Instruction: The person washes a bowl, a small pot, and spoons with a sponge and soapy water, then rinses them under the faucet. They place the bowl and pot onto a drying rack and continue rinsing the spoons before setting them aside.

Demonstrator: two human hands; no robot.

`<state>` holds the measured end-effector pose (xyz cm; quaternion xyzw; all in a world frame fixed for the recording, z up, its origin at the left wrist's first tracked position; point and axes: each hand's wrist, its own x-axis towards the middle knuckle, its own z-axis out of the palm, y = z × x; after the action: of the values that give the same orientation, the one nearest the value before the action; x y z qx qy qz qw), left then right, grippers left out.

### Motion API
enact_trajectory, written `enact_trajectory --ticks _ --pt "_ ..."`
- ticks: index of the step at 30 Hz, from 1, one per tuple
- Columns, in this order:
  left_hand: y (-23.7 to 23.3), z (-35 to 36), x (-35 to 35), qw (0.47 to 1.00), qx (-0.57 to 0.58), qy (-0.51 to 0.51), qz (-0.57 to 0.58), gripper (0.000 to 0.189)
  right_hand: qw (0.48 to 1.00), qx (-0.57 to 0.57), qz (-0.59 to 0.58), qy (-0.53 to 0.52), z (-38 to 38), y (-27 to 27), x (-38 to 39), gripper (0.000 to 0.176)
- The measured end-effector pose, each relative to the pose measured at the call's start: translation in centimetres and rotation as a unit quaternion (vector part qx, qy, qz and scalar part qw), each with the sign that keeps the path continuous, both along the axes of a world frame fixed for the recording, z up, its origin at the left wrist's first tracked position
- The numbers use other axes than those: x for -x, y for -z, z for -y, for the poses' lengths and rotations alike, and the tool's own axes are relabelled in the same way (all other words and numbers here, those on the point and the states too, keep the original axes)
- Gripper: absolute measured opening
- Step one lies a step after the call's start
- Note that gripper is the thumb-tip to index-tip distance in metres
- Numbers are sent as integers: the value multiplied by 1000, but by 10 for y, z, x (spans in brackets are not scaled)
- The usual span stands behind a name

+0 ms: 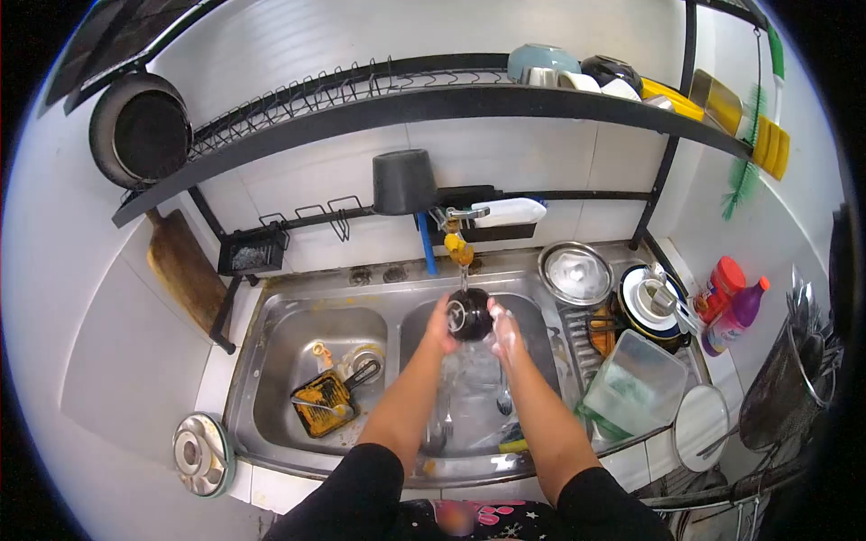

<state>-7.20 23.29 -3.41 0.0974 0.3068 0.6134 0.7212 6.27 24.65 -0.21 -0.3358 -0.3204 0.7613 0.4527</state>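
Note:
Under the running faucet (460,245), a small black bowl (470,317) is tilted with its ringed base towards me. My left hand (441,328) grips its left side. My right hand (506,330), with white suds on it, grips the right side. Water falls onto the bowl from above. Below lies the right basin (532,316) with cloudy, soapy water. Cutlery (503,397) rests in that basin, and a yellow and dark sponge (514,444) lies near its front edge, partly behind my right forearm.
In the left basin (280,347) sits a small square pan (327,397) with orange residue. Stacked dishes (651,302), a clear plastic container (636,383) and a metal lid (575,272) stand on the right. A dish rack (433,101) spans overhead. A wooden board (188,270) leans left.

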Motion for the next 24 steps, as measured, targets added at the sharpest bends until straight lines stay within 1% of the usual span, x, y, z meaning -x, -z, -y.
enact_trajectory --ticks 1,2,3,4,5,6,7,8,10,11,12,14,15,17,18,20,21,24 --pt "-10 8 -4 999 8 -31 -5 49 999 10 -46 18 -1 3 6 38" --pt "-19 15 -7 998 20 -60 -9 49 998 24 -5 61 -5 6 12 37" --pt "-27 23 -11 995 39 -88 -12 49 1000 4 -4 13 -39 61 21 35" --pt "-27 26 -9 993 42 -114 -1 46 999 20 -29 30 -34 51 34 34" --pt "-24 27 -3 989 50 -139 9 44 996 41 -82 -4 -40 63 37 34" --pt "-4 20 10 987 42 -152 16 43 989 65 -131 -38 -45 74 40 40" --pt "16 12 23 985 29 -166 20 42 994 39 -77 63 -42 72 54 39" --pt "12 15 25 984 24 -175 13 43 996 34 -85 -2 -67 103 63 34" --pt "7 20 29 983 17 -182 17 44 991 114 48 57 -62 83 69 33" --pt "8 19 35 983 16 -181 29 45 988 120 66 78 -33 28 62 34" --pt "7 19 37 983 14 -181 40 46 986 127 84 72 -29 15 64 34" --pt "-19 38 29 988 67 -139 -3 49 981 143 119 57 -28 5 69 33" --pt "-34 50 23 988 94 -118 -24 50 983 68 165 36 -38 16 74 33" --pt "-54 65 14 990 132 -48 13 54 965 -82 251 -6 -63 52 83 33" --pt "-56 70 11 988 151 -12 33 56 932 -131 338 29 -53 29 78 34" --pt "-39 74 8 993 74 -21 91 59 921 -175 348 -15 -44 8 70 33" --pt "-38 76 4 992 35 -25 121 60 914 -196 353 -37 -43 8 67 33" --pt "-40 74 -14 983 20 -123 134 55 903 -182 388 -31 -59 24 72 31"
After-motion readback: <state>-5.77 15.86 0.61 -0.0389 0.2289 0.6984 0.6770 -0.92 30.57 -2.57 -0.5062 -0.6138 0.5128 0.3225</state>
